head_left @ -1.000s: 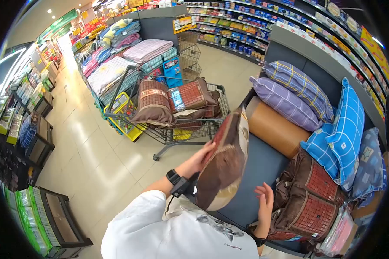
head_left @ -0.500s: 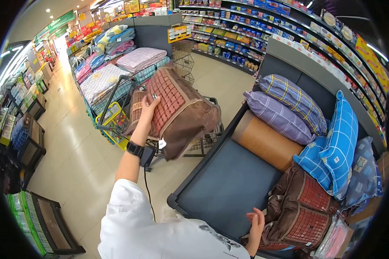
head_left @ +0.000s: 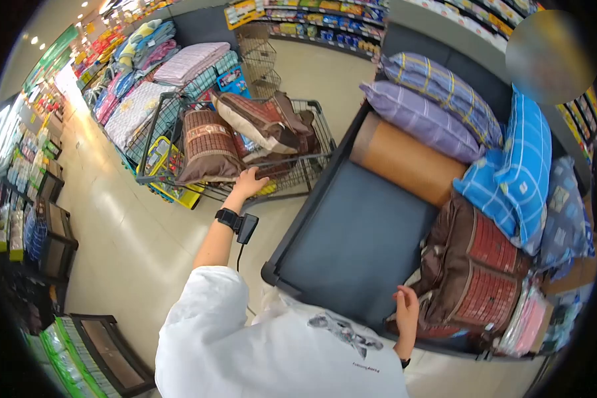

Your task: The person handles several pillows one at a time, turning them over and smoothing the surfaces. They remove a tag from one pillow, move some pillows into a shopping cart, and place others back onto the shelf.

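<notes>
My left hand [head_left: 249, 182] is empty, its fingers apart, right at the near rim of a wire shopping cart [head_left: 298, 178]. A brown pillow with a tiled panel [head_left: 209, 142] leans inside at the cart's near left. Another brown pillow, its pale side partly showing [head_left: 255, 126], lies tilted on top of things in the cart. My right hand [head_left: 406, 308] is open with fingers raised, holding nothing, beside a stack of brown pillows with red-brown tiled panels [head_left: 487, 295] on the dark display platform [head_left: 351, 232].
A rolled tan mat [head_left: 404, 159], purple plaid pillows [head_left: 424, 119] and blue checked pillows [head_left: 524, 172] lie along the platform's back and right. Folded bedding [head_left: 192, 63] fills a display bin behind the cart. Wooden crates [head_left: 106, 355] stand at the lower left beside the tiled aisle [head_left: 119, 259].
My left hand has let go of the brown pillow, which now rests in the cart. That hand is lower, at the cart's rim. The view has tilted downward.
</notes>
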